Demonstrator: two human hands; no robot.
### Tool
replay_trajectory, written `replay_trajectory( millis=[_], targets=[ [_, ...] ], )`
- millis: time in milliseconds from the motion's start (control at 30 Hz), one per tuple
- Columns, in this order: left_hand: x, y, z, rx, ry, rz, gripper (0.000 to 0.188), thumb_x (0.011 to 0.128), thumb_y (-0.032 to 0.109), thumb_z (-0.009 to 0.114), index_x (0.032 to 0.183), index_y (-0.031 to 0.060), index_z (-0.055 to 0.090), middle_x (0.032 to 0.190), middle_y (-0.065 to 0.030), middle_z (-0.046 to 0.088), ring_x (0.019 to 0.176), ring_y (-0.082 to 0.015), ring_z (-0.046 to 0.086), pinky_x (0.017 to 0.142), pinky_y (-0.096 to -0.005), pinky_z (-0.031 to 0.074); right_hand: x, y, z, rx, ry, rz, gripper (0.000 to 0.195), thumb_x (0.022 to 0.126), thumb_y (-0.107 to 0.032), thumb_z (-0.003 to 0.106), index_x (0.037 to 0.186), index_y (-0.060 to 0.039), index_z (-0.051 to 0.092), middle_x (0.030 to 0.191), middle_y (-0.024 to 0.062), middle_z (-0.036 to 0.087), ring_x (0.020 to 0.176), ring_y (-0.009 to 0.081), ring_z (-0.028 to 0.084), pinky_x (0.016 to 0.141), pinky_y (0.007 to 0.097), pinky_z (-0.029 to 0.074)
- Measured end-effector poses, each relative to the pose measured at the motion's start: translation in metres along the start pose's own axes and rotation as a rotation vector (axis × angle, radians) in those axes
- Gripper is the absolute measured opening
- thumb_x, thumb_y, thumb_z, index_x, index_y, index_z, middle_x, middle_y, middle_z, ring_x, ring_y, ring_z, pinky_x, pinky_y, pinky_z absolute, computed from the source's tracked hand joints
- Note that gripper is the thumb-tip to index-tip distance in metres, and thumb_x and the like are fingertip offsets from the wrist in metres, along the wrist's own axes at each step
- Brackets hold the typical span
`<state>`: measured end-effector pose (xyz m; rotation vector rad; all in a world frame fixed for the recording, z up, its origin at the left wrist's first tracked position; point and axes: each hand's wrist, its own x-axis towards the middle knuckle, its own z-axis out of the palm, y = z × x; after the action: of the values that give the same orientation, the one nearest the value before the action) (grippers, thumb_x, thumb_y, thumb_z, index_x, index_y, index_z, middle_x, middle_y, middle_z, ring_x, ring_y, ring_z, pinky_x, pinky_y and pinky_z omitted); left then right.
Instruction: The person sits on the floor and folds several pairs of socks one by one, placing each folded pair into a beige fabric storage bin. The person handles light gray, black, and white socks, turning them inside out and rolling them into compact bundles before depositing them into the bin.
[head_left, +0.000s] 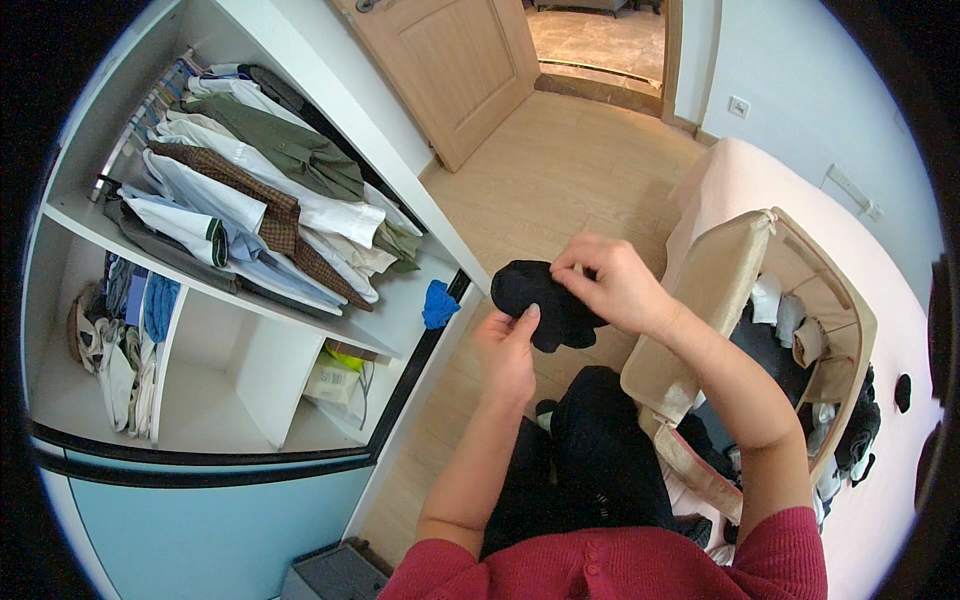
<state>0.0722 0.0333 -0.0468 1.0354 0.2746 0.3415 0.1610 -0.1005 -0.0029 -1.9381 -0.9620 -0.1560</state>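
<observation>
Black socks (551, 319) hang in front of me between both hands, above the floor. My left hand (510, 345) pinches their lower left edge, thumb on top. With thumb and forefinger, my right hand (611, 281) grips the upper right edge of the black socks. Whether they are one pair or more, I cannot tell. To the right, a beige fabric storage box (682, 300) stands on the bed with its lid raised. Rolled white and grey socks (787, 319) sit along its inner side, beside dark cloth. My right forearm hides part of the box.
On the left an open wardrobe (442, 202) holds hanging shirts and jackets (292, 165). A blue cloth bundle (439, 304) lies on its ledge. Loose dark socks (859, 435) lie on the pink bed sheet (892, 480). Ahead is a wooden door (457, 67); a grey box (334, 574) stands below.
</observation>
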Motion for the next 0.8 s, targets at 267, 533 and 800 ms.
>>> replay_trajectory(
  millis=[267,533,800],
  targets=[
    [-0.006,0.002,0.004,0.119,0.01,0.004,0.011,0.081,0.004,0.059,0.09,-0.0016,0.06,0.085,-0.0047,0.061,0.074,-0.0083,0.055,0.066,-0.0211,0.044,-0.007,-0.012,0.013,-0.385,0.008,-0.125,0.008,0.07,-0.009,0.06,0.072,-0.0021,0.057,0.072,0.0113,0.055,0.062,0.0301,0.056,0.053,0.0344,0.047],
    [0.006,0.009,-0.004,-0.167,0.015,-0.088,0.015,0.084,0.005,0.053,0.097,-0.0014,0.056,0.094,-0.0091,0.06,0.085,-0.0186,0.058,0.078,-0.0302,0.046,-0.005,-0.001,-0.002,0.477,-0.335,0.733,0.029,0.078,-0.028,0.062,0.071,0.0005,0.06,0.053,0.003,0.05,0.05,0.0139,0.048,0.047,0.0285,0.039],
    [-0.001,0.011,-0.007,-0.072,-0.055,-0.322,0.036,0.087,0.029,0.049,0.109,0.0009,0.051,0.104,-0.0102,0.058,0.097,-0.0204,0.055,0.084,-0.0357,0.043,-0.008,0.002,0.003,0.525,-0.164,0.658,0.011,0.074,-0.01,0.063,0.072,-0.0001,0.06,0.057,0.0018,0.052,0.047,0.0074,0.045,0.041,0.0234,0.035]
  ],
)
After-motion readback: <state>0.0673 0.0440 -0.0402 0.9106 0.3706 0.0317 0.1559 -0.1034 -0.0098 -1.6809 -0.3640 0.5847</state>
